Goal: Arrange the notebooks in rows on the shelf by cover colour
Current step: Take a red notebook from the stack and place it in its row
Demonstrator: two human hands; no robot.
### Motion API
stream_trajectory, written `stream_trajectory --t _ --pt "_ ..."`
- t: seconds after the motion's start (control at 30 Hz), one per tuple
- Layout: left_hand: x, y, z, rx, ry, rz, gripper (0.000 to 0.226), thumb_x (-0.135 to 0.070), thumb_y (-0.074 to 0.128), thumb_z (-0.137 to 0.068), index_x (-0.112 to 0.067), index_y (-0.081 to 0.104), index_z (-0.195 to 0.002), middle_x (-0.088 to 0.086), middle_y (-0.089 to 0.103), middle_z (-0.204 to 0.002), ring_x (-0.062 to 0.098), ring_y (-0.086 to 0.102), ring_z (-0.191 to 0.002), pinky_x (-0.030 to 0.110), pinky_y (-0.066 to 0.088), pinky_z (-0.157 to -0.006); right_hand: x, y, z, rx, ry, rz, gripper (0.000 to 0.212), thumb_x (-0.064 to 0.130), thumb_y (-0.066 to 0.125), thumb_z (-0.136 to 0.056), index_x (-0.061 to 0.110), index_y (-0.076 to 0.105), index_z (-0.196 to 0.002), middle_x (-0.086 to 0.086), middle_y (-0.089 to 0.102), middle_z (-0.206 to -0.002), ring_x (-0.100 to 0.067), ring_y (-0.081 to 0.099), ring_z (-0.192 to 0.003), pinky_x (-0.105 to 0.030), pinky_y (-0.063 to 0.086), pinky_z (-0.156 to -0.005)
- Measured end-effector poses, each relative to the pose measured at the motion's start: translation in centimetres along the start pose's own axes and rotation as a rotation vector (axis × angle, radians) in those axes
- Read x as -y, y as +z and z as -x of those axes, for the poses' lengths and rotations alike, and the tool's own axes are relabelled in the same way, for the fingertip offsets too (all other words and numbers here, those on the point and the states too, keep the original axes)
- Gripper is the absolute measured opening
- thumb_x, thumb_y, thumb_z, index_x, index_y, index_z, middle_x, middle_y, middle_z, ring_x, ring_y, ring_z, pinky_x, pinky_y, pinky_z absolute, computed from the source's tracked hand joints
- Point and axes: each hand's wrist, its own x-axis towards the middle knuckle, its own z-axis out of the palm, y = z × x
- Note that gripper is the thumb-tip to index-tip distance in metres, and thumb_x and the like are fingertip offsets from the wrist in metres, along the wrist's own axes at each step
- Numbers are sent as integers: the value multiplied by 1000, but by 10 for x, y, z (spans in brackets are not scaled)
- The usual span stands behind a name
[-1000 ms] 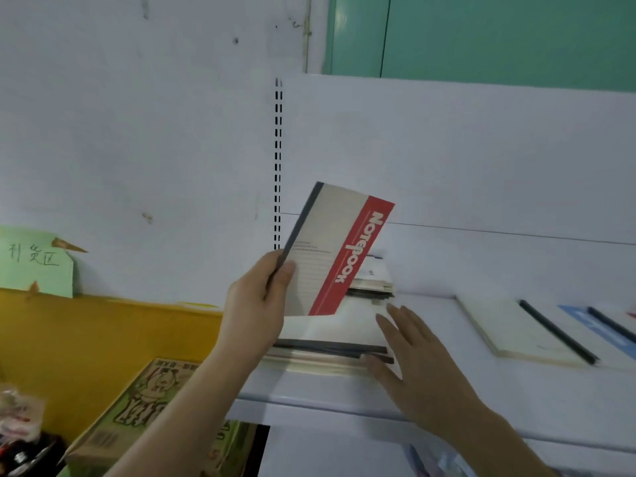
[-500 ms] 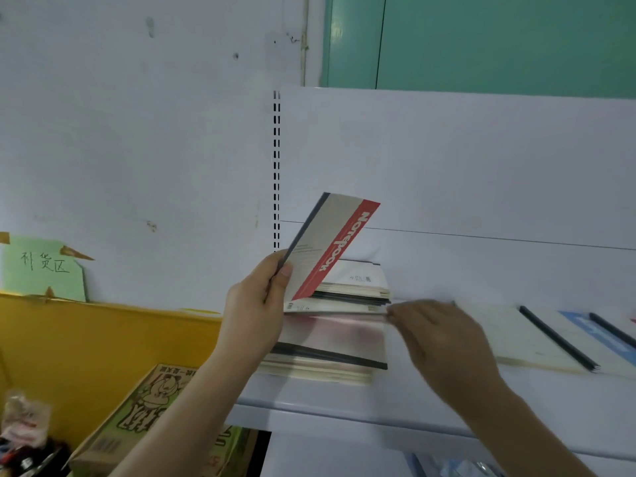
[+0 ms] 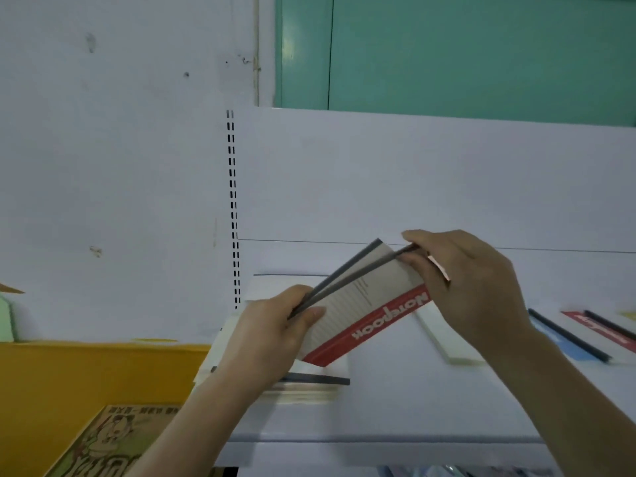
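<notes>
The white shelf (image 3: 395, 414) carries a stack of notebooks (image 3: 309, 390) at its left end, near the front edge. A cream notebook (image 3: 444, 342) lies further right, then a blue-covered one (image 3: 564, 342) and a red-covered one (image 3: 599, 327) toward the right end.

Both forearms reach up and forward from below, bare to the elbow. The left hand (image 3: 272, 335) sits lower, fingers curled, thumb pressed on top, gripping the notebooks (image 3: 358, 304) at their lower end. The right hand (image 3: 471, 287) is raised higher, knuckles up, its thumb and fingertips pinching the upper corner. The wrists are well apart.
</notes>
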Motion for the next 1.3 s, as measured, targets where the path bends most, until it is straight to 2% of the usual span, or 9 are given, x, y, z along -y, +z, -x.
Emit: stream_trajectory --t 0.17,0.27,0.33,0.53,0.73,0.87,0.97,1.1,1.3 --pt "-4 10 -6 -151 -90 274 13 -35 61 -94 -28 62 -83 -1 62 -69 0 56 -64 14 44 -57 5 4 28 83 351 -73 63 47 55 -91 18 33 -143 -1 55 -130 -17 49 -120 -34 39 -98" --pt "-4 18 -9 -133 -185 485 16 -38 62 -94 -23 67 -91 6 69 -85 19 64 -79 42 55 -78 17 16 60 266 584 -190 73 62 49 -86 28 23 -145 11 51 -131 -7 53 -112 -34 48 -94" --pt "-8 26 -8 -86 -201 581 11 -34 61 -95 -28 69 -95 -4 73 -88 16 68 -83 45 58 -81 23 24 73 414 696 -341 70 66 47 -83 34 27 -142 22 57 -118 0 61 -96 -26 53 -83" --pt "-10 54 -4 168 -115 544 15 -29 54 -100 -31 63 -112 -17 72 -104 2 67 -96 36 56 -90 16 14 92 404 794 -474 33 45 48 -93 31 45 -123 16 68 -101 -1 67 -87 -26 58 -75" --pt "-26 91 2 363 -95 617 32 -23 47 -103 -47 43 -123 -20 62 -123 -1 59 -109 27 51 -96 -2 -7 115 352 868 -350 36 38 52 -94 38 41 -129 22 66 -102 5 63 -88 -15 52 -73" --pt "-55 118 1 550 -185 743 22 -32 43 -103 -45 37 -119 -7 62 -116 20 70 -94 40 62 -69 -25 -29 131 350 931 -314 39 43 50 -92 43 35 -128 27 62 -100 10 61 -83 -9 49 -69" --pt "-83 146 -2 512 -185 712 22 -31 43 -103 -40 37 -122 -6 63 -113 19 72 -87 41 62 -62 -51 -50 141 334 961 -321 41 48 47 -89 46 33 -127 27 61 -105 9 61 -88 -10 50 -69" --pt "-122 198 -6 487 -144 698 31 -23 44 -103 -37 36 -130 -8 61 -118 19 69 -95 38 62 -62 -101 -83 158 407 970 -299 56 52 42 -85 44 25 -138 23 56 -114 0 60 -90 -28 53 -87" --pt "-203 290 -12 401 -207 823 30 -18 47 -102 -36 42 -126 -7 63 -117 20 70 -92 40 62 -60 -204 -139 203 497 930 -163 70 52 51 -87 45 12 -146 27 55 -111 1 63 -84 -17 52 -76"
